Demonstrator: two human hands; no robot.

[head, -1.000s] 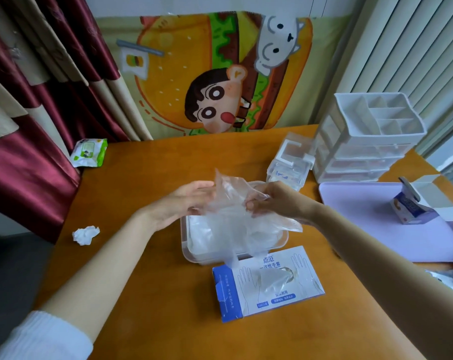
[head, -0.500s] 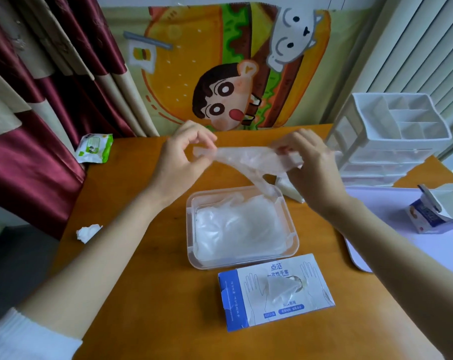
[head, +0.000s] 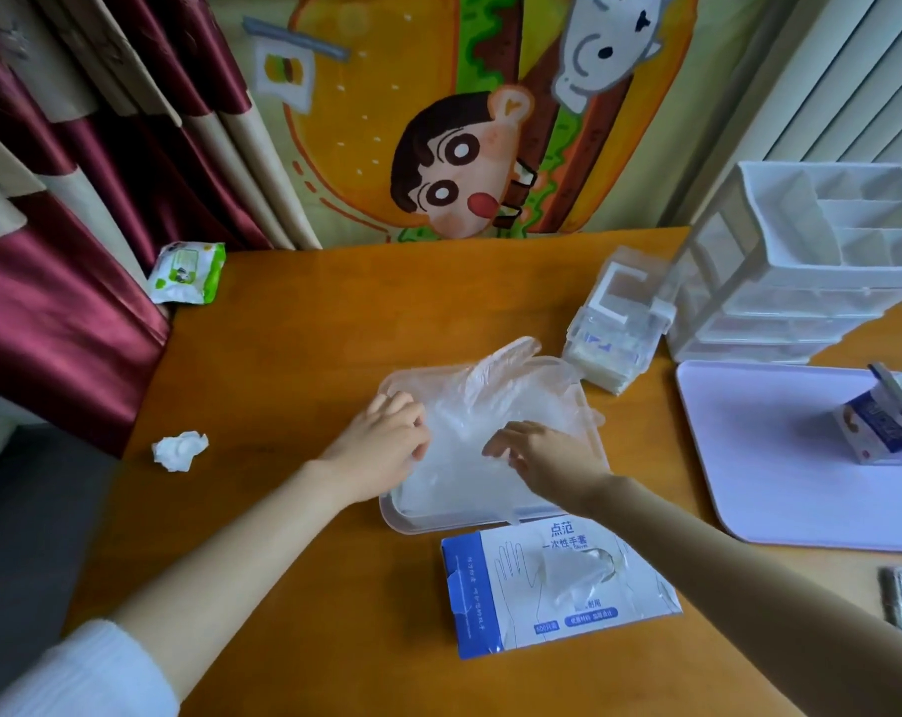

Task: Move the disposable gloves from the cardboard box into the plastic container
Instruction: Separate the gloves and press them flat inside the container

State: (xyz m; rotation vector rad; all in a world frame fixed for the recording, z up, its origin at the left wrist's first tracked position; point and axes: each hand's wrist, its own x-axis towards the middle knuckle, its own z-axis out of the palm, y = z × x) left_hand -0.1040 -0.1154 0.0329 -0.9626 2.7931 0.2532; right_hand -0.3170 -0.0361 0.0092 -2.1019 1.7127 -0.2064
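Disposable gloves [head: 451, 486] lay in a loose, cloudy pile inside the plastic container [head: 400, 517], which sat mid-table just behind the cardboard box [head: 506, 613]. The top glove [head: 490, 390] was spread over the pile, its fingertips hanging over the far rim. Our left hand [head: 387, 445] had its fingers curled at the glove's near-left edge; we could not tell whether they pinched the film or only pressed it. Our right hand [head: 547, 458] had its fingers bent and spread apart, tips down on the film.

We judged this film to be nearly weightless, limp, slippery and clingy, prone to spring back up or drift on a draught. It seemed best taken by the cuff between thumb and fingertip, then flattened with a broad, gentle press. Another glove [head: 581, 574] poked up through the box's torn opening, ready to be pulled.

Around us stood a stack of clear boxes [head: 614, 328] close to the container's far right corner, a white drawer organiser [head: 800, 282], a lilac tray [head: 780, 473] with a small carton [head: 878, 432], a crumpled tissue [head: 180, 450] and a wipes pack [head: 188, 271]. Nothing stood between box and container; only the overhanging fingertips might have needed tucking in.
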